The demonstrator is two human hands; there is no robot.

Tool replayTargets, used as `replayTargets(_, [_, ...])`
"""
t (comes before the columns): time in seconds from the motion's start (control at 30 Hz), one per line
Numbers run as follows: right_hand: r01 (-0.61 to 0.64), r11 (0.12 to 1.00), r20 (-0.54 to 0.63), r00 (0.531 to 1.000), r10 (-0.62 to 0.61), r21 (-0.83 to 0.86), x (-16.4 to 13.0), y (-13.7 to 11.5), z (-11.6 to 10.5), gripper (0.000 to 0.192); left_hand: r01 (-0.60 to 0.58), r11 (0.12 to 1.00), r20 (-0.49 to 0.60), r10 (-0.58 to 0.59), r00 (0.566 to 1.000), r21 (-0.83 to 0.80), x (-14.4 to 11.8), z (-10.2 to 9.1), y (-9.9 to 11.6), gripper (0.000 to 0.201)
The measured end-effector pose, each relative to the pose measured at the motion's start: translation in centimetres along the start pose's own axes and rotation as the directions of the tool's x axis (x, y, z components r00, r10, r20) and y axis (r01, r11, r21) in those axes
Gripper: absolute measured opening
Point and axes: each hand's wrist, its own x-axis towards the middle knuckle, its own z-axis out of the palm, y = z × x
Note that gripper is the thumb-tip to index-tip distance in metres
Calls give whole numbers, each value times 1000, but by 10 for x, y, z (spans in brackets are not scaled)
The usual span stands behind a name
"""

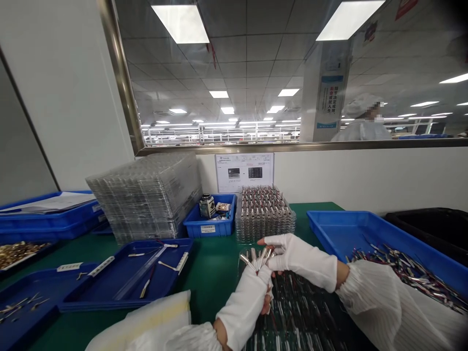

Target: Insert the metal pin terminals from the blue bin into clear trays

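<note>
Both of my hands wear white gloves and meet low in the middle of the view. My left hand (252, 297) grips a bunch of small metal-tipped parts (258, 257) that fan out above its fingers. My right hand (298, 258) reaches in from the right and pinches at the top of that bunch. Under both hands lies a clear plastic tray (303, 317) with rows of the same parts in it.
A stack of filled clear trays (263, 214) stands behind the hands, a taller stack of empty trays (146, 200) to the left. A blue bin of loose parts (398, 263) is at right, blue trays (127, 273) at left, a small blue bin (212, 217) behind. A person in white stands beyond the window (361, 122).
</note>
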Motion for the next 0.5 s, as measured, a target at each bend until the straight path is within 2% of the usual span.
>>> replayTargets(0.1, [12, 989, -62, 998, -22, -149, 0, -1, 6, 29, 10, 1000, -21, -10, 1000, 29, -7, -2, 3, 38])
replayTargets(0.17, [-3, 982, -75, 997, -11, -189, 1, 0, 8, 22, 12, 999, -15, -11, 1000, 50, -11, -3, 5, 38])
replayTargets(0.27, [-37, 981, -96, 995, 19, -192, 2, 2, 8, 18, 9, 996, 3, -9, 1000, 86, -11, -4, 5, 41])
replayTargets(0.37, [-6, 987, -89, 996, -9, -162, 2, 3, 5, 12, 11, 998, -16, -10, 1000, 64, -11, -8, 6, 40])
replayTargets(0.5, [21, 992, -128, 991, -36, -122, 5, 6, 3, 10, -79, 995, -63, 83, 995, 57, -15, -12, 15, 42])
